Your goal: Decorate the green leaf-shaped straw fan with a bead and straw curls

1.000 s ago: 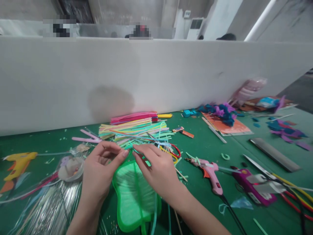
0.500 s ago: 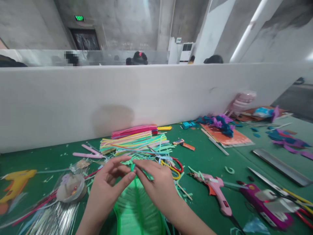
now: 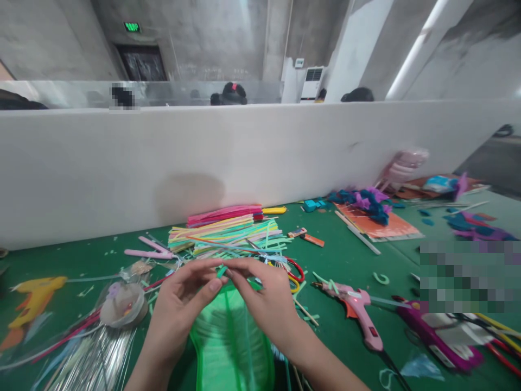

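Head view: both hands meet over the near edge of the green counter (image 3: 345, 260), fingertips pinched together on one short green strip (image 3: 222, 270) at the top of a green leaf-shaped piece (image 3: 232, 342), which lies flat under the wrists so its tip can be worked. Left hand (image 3: 179, 309) has its grip closed thumb to forefinger on the strip; right hand (image 3: 264, 298) closes on the same strip from the other side. Behind them, toward the back wall, sits one heap of coloured strips (image 3: 228, 231). Three glue guns lie within reach: yellow glue gun (image 3: 35, 296) at the left edge, pink glue gun (image 3: 358, 312) and purple glue gun (image 3: 443, 339) to the right
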